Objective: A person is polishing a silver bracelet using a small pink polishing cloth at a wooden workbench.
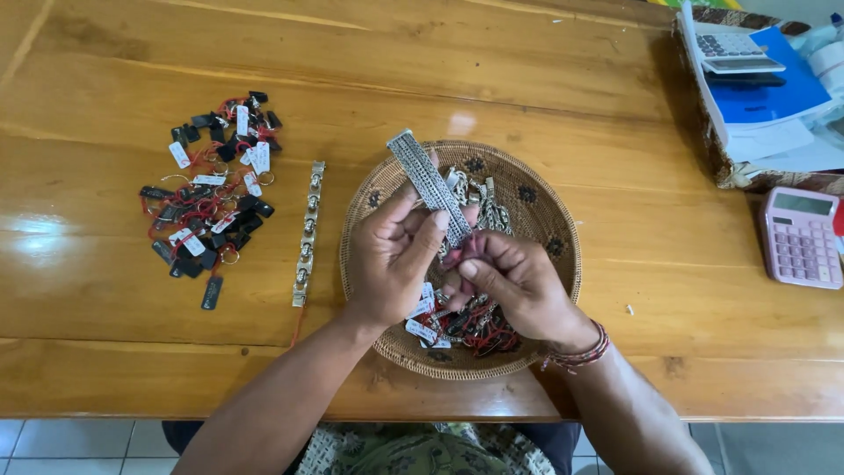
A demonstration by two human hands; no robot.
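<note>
Both your hands hold a wide, flat woven silver chain bracelet [429,183] above the round woven rattan basket [545,215].

Your left hand [391,264] wraps the lower part of the band, thumb pressed along its face, so the free end stands up and tilts away to the left over the basket's far rim. Your right hand [514,281] curls in from the right, thumb and forefinger pinching at the band's lower end, where a small white tag with red thread seems to hang; I cannot tell exactly what the fingertips grip. Keep the band flat against your left thumb so it does not twist, and work close over the basket, so anything loose drops among the other tagged silver pieces [466,327]. A second, link-style silver bracelet [308,233] lies straight on the polished wooden table [132,290], just left of the basket.
</note>
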